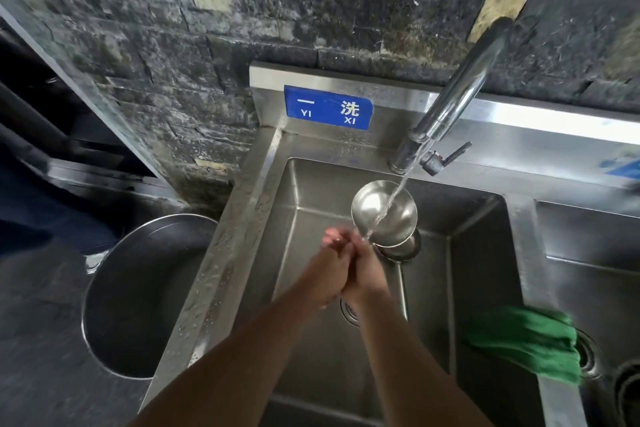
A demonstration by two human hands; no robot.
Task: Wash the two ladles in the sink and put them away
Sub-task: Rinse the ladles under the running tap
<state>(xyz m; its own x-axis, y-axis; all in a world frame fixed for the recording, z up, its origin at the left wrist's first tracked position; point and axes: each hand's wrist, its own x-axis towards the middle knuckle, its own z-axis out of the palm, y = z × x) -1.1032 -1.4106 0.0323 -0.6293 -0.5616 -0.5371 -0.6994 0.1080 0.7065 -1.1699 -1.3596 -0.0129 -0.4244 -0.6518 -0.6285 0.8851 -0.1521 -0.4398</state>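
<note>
Your left hand (330,265) and right hand (369,276) press together, grip unclear, beside the two ladles (383,215) in the sink (311,184); tilt each bowl through the stream (411,167) to rinse fully.

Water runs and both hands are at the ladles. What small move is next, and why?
Probably tilt the upper ladle so its bowl catches the water stream; the stream seems to end at the bowl's near rim, on the left hand and right hand.

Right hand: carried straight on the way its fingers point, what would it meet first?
The right hand would probably meet the upper ladle's bowl first, just beyond it under the running water; depth is unclear.
</note>
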